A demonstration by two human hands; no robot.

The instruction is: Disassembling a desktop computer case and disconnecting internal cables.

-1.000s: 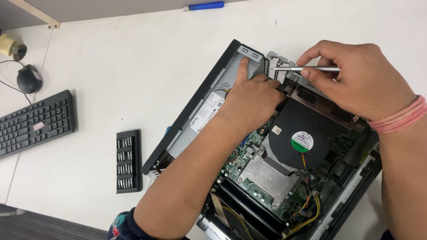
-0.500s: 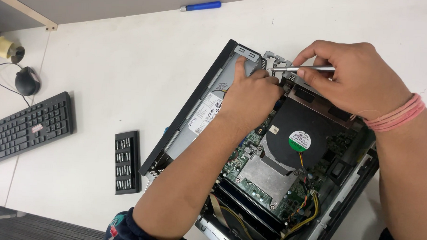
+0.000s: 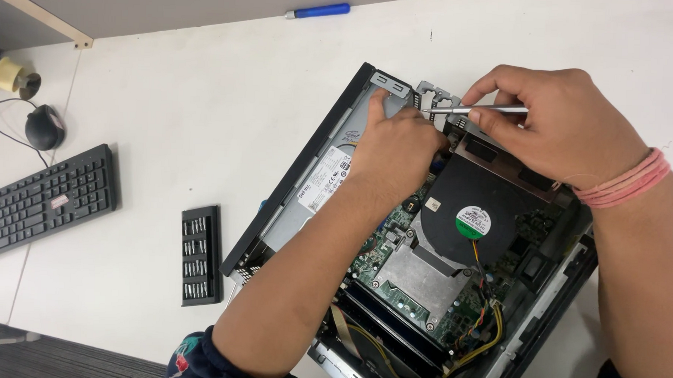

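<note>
A white tabletop (image 3: 166, 153) carries an opened desktop computer case (image 3: 424, 244), its black fan shroud (image 3: 473, 216) and green circuit board exposed. To the left of the case lies a black keyboard (image 3: 41, 201), with a black mouse (image 3: 44, 127) above it; a black tray of screwdriver bits (image 3: 201, 253) sits between keyboard and case. At the case's upper edge, the person's left hand (image 3: 397, 150) presses flat on the silver drive cage (image 3: 330, 166), index finger extended to a metal bracket (image 3: 438, 96). The right hand (image 3: 559, 126), fingers pinched around a slim silver screwdriver (image 3: 473, 109), holds its tip against that bracket. A blue pen (image 3: 318, 11) lies well above the case.
</note>
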